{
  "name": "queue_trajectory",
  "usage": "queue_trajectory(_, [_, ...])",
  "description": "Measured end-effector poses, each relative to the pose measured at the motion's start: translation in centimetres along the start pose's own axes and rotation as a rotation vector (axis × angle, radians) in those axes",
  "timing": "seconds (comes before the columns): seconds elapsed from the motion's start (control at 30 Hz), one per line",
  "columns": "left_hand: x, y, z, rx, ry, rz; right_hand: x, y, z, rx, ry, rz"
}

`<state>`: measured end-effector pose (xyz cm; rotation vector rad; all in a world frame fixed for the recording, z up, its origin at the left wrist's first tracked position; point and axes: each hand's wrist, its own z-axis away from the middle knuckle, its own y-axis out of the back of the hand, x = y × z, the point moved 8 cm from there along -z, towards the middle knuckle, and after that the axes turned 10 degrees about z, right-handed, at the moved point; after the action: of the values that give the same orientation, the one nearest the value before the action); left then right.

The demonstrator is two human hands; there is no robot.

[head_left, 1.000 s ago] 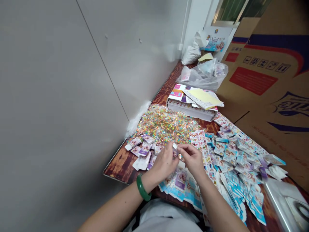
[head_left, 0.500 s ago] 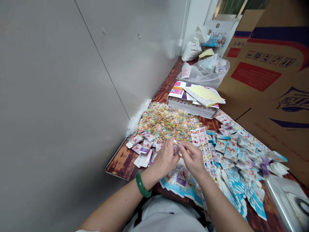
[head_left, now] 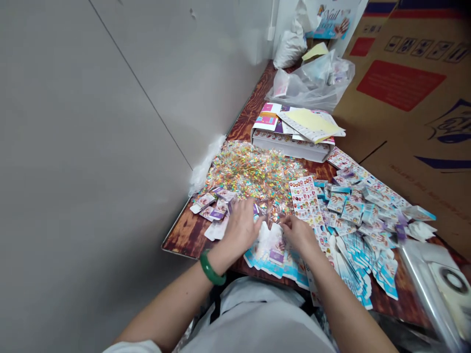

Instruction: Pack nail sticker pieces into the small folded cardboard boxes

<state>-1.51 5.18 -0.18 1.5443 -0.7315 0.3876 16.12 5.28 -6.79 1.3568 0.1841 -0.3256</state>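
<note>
My left hand [head_left: 241, 224], blurred by motion, is stretched over the small purple-and-white boxes [head_left: 217, 208] at the near left, its thumb apart from the fingers. Beside its fingertips shows part of another purple box [head_left: 256, 210]. My right hand [head_left: 300, 237] has thumb and fingers pinched together at the near edge of a pile of clear packets with colourful bits [head_left: 253, 169]. Whatever it pinches is too small to make out. Between and below the hands lie flat blue-and-white box blanks [head_left: 263, 257], with a purple-printed piece [head_left: 276, 256] on top.
Sticker sheets [head_left: 305, 198] lie right of the packets. Farther right are heaped small boxes [head_left: 353, 208] and fanned blue blanks [head_left: 358, 255]. Behind stand a stack of sheets [head_left: 290, 146] and a plastic bag [head_left: 305, 90]. A big carton [head_left: 401, 122] borders the right, a grey wall [head_left: 110, 147] the left.
My hands were together at a small white piece; now they are apart, the left over the purple boxes, the right at the packets. The view has tipped downward.
</note>
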Motion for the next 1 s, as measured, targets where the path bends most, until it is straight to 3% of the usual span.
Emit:
queue_trajectory(0.13, [1.1,-6.9,2.2,-0.239,0.066,0.139,0.1,-1.3,-0.1,-0.012,-0.015,-0.151])
queue_trajectory(0.23, [1.0,-8.6,3.0,-0.251,0.127,0.131,0.5,-1.6,-0.2,-0.029,-0.009,-0.293])
queue_trajectory(0.47, [1.1,-7.6,2.6,-0.185,0.133,0.317,0.0,0.4,-0.1,-0.071,-0.014,-0.681])
queue_trajectory(0.63, [2.2,-5.9,1.8,-0.126,-0.036,0.261,-2.5,3.2,0.1,-0.058,0.125,-0.485])
queue_trajectory(0.77, [2.6,-4.6,1.1,-0.098,-0.123,0.225,-4.1,4.9,0.0,0.027,0.195,-0.389])
queue_trajectory(1.0, [1.9,-4.2,0.7,-0.029,-0.155,0.228,-4.5,5.2,-0.1,0.071,0.181,-0.471])
